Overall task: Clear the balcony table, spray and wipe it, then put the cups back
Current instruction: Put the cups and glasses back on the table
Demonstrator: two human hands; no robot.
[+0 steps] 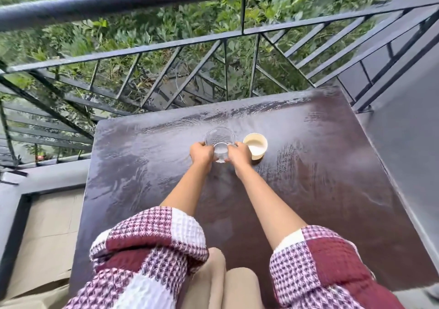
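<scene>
A clear glass cup (219, 140) stands near the middle of the dark brown balcony table (320, 178). Both hands hold it from the sides: my left hand (201, 153) grips its left wall and my right hand (240, 154) grips its right wall. Just to the right of my right hand stands a cream paper cup (256, 146), upright and untouched. The tabletop shines with wet wipe streaks.
A dark metal railing (166, 47) runs close behind the table's far edge, with green foliage below. A grey wall (403, 130) borders the right side. Tan floor (47, 225) lies to the left. My knees (225, 285) are under the near edge.
</scene>
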